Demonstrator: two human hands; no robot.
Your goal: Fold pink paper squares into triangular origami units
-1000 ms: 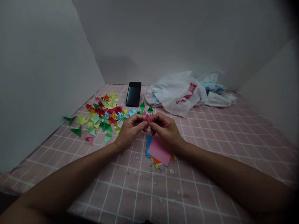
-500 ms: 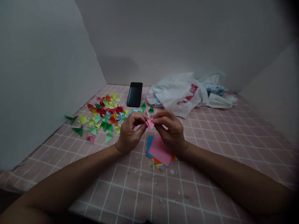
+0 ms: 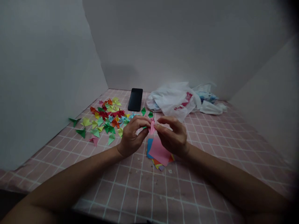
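My left hand [image 3: 132,133] and my right hand [image 3: 173,135] meet above the pink tiled surface [image 3: 210,146], both pinching a small folded pink paper piece [image 3: 152,127] between their fingertips. Just below the hands lies a stack of coloured paper squares [image 3: 158,152] with a pink sheet on top. To the left, several folded paper triangles [image 3: 105,119] in green, yellow, red, orange and blue are scattered over the tiles.
A black phone [image 3: 135,99] lies flat near the back wall. A crumpled white plastic bag [image 3: 179,99] with red print sits at the back right. White walls close in the left, back and right sides. Small paper crumbs dot the tiles in front of the stack.
Both hands have kept hold of the pink piece and turned it; it now stands more upright between the fingertips. The camera view has tipped slightly, so everything sits a little lower.
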